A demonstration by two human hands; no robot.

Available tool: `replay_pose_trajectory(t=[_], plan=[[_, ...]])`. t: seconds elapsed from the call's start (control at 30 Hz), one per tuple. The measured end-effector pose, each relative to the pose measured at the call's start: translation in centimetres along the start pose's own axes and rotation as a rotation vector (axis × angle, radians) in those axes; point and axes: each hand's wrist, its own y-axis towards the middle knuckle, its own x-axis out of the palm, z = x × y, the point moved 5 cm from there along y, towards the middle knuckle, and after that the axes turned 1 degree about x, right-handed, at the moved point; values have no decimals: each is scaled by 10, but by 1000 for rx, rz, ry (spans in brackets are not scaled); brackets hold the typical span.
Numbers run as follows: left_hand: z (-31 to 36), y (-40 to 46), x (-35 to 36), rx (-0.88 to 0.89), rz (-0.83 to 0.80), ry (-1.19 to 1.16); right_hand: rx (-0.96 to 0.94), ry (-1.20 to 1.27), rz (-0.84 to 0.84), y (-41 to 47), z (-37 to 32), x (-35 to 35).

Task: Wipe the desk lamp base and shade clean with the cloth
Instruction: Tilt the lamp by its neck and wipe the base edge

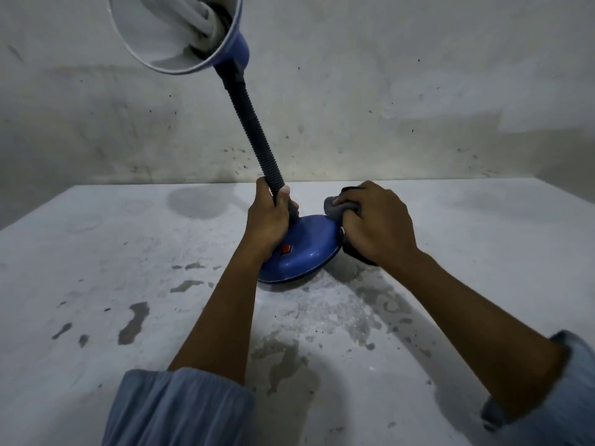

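Grey cloth (338,210) mostly hidden under right hand (376,223), which is curled round it against far right rim of blue lamp base (302,252); a dark part shows below the wrist. Left hand (269,220) wrapped round lower black neck (254,123), covering the joint with the base. Shade (180,30) cut off by top frame edge; white bulb inside partly visible. One lamp, one cloth, two hands. Base tilted, near edge on stained white table (96,284). Open tabletop left and right; wall close behind.
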Motion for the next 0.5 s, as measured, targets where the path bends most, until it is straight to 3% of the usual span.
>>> replay_pose_trajectory(t=[0.23,0.37,0.5], plan=[[0,-1,-2,-26,6,-29,-17,121,84,-37,-16,-33],[5,-6,0,-5,9,27,94,11,78,-27,-5,-22],[6,-6,1,-1,9,51,49,-20,118,-55,-15,-18]])
